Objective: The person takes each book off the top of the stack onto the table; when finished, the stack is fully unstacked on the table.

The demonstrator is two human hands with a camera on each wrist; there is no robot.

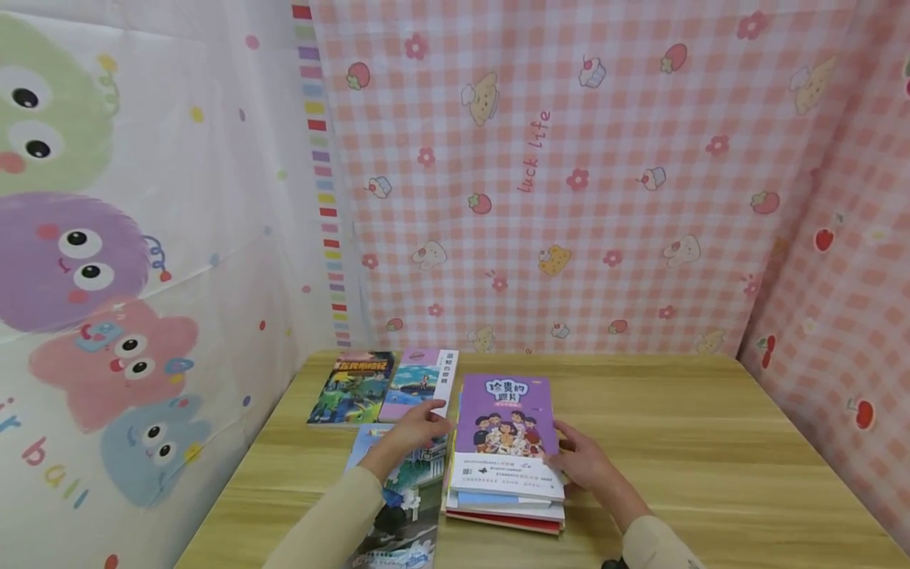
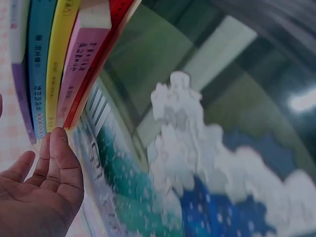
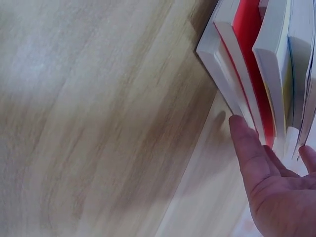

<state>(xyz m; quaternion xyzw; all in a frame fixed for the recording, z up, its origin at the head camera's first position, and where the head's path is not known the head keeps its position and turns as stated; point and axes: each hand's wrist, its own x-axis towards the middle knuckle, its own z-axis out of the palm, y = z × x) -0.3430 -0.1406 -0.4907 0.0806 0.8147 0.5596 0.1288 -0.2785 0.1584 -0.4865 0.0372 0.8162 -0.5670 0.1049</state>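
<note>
A stack of books sits in the middle of the table, topped by a purple-and-white book. My left hand is at the stack's left side, above a dark-toned picture book. In the left wrist view its fingertips reach the lower ends of the spines, among them a yellow spine and a pink one. On the stack's right side is my right hand; its extended fingers meet the page edges beside a red-covered book.
Behind the left hand lie a green-and-dark illustrated book and a lilac-and-white book, side by side. The wooden table ends at a pink checked curtain; a white cartoon curtain hangs on the left.
</note>
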